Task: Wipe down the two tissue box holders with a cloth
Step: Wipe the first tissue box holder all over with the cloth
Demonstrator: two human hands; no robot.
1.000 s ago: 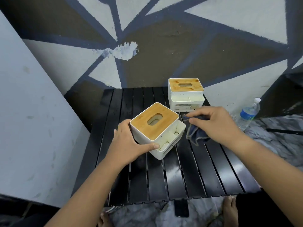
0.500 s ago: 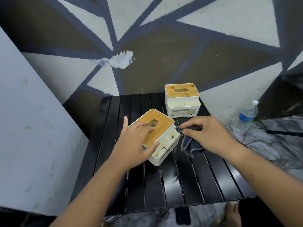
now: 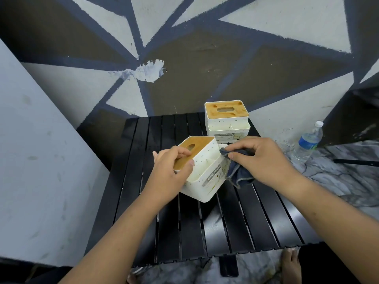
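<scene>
I see a black slatted table [image 3: 205, 226] bearing two white boxes with wooden lids. The far holder [image 3: 226, 121] stands upright on its rear slats. The near holder [image 3: 207, 181] rests tilted, just in front and left of the far holder.

Your left grip [image 3: 172, 167] is holding near tissue box holder [image 3: 205, 181]: fingers curling over its top, thumb lying against lid edge. Left forearm is angling in from lower left, bare. Your right grip [image 3: 260, 160] is pinching cloth [image 3: 240, 171] between thumb and curled fingers, back of hand facing up. Right forearm is angling in from lower right, bare. Grips are sitting near each other, not touching.
</scene>
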